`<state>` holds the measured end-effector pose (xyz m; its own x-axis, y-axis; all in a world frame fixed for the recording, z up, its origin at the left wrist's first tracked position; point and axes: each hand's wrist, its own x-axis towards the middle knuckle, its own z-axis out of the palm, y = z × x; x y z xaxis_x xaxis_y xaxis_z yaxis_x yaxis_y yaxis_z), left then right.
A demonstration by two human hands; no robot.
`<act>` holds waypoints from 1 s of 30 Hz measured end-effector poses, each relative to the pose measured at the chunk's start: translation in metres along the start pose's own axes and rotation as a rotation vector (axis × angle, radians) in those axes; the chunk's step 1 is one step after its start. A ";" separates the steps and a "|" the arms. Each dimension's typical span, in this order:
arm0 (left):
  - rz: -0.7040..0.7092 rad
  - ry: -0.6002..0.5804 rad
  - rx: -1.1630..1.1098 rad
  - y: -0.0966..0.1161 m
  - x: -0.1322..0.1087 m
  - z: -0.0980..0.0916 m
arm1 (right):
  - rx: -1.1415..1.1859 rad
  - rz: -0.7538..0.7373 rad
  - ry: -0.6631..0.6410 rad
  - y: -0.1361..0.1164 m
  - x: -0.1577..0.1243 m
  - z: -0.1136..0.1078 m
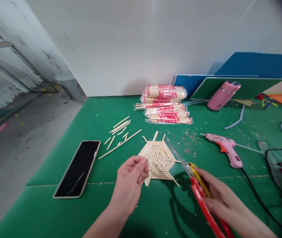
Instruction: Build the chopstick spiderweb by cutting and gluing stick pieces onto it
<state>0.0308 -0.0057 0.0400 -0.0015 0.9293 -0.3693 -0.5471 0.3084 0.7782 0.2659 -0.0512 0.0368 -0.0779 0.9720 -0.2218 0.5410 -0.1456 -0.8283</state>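
Six-sided and web-like, a flat piece made of thin wooden sticks (164,155) lies on the green table, its spokes jutting past the rim. My left hand (131,180) is over its left edge, thumb and fingers pinched together; what they hold, if anything, is too small to make out. In my right hand (222,196) is a pair of scissors (199,188) with red and yellow handles, the metal blades blurred and pointing at the right side of the web piece. Left of it lie loose cut sticks (121,127) of several lengths.
Behind are plastic-wrapped chopstick bundles (165,105). A phone (78,170) lies at left. To the right are a pink glue gun (226,148) with a black cord, a pink bottle (224,95), boards (240,86) and crumbs (190,140). A white panel (121,46) stands along the back.
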 end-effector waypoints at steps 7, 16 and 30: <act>-0.002 -0.003 0.009 -0.001 0.003 0.009 | -0.218 0.050 -0.056 -0.027 0.004 0.024; 0.007 -0.038 0.034 -0.017 0.004 0.004 | -0.273 0.049 -0.121 -0.037 0.011 0.028; 0.084 -0.160 0.171 -0.022 0.007 -0.003 | -0.276 0.071 -0.162 -0.044 0.014 0.029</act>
<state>0.0406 -0.0066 0.0184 0.0993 0.9693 -0.2250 -0.4006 0.2459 0.8826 0.2166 -0.0363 0.0550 -0.1520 0.9158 -0.3718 0.7550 -0.1352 -0.6417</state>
